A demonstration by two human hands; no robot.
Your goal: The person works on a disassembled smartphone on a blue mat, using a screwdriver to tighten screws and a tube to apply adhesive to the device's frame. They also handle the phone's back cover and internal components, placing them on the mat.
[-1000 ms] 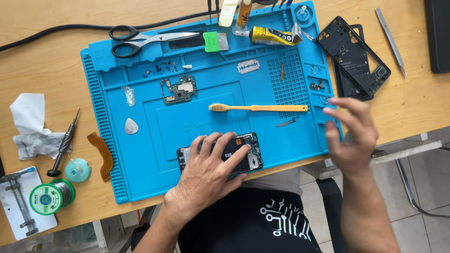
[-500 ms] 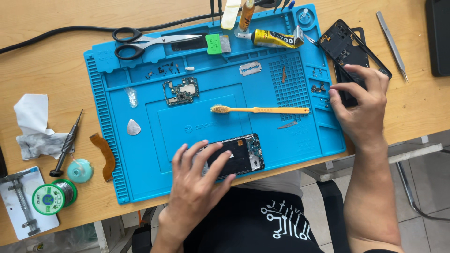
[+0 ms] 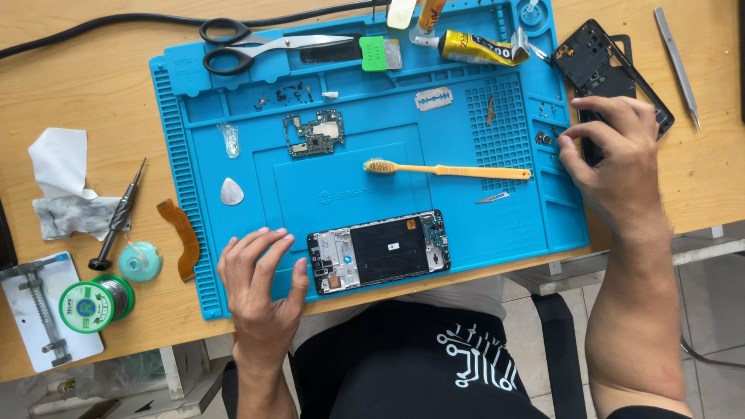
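An opened phone chassis (image 3: 380, 251) lies face up near the front edge of the blue repair mat (image 3: 466, 225). My left hand (image 3: 262, 287) rests flat on the mat just left of the phone, fingers spread, holding nothing. My right hand (image 3: 609, 159) is at the mat's right edge, thumb and forefinger pinched over small parts in a side compartment (image 3: 545, 138); whether it grips one is unclear. A black phone frame (image 3: 594, 58) lies just beyond that hand. An orange toothbrush (image 3: 450, 169) and a green circuit board (image 3: 314, 133) lie mid-mat.
Scissors (image 3: 264, 45), a glue tube (image 3: 475, 48) and a green block (image 3: 373, 53) sit along the mat's back. A screwdriver (image 3: 118, 217), tissue (image 3: 62, 186), solder spool (image 3: 95, 302) and brown flex strip (image 3: 182, 237) lie left. Tweezers (image 3: 677, 66) lie far right.
My left hand slid off the phone to the left, uncovering it. My right hand moved from above the mat's right side to the side compartment and pinched down.
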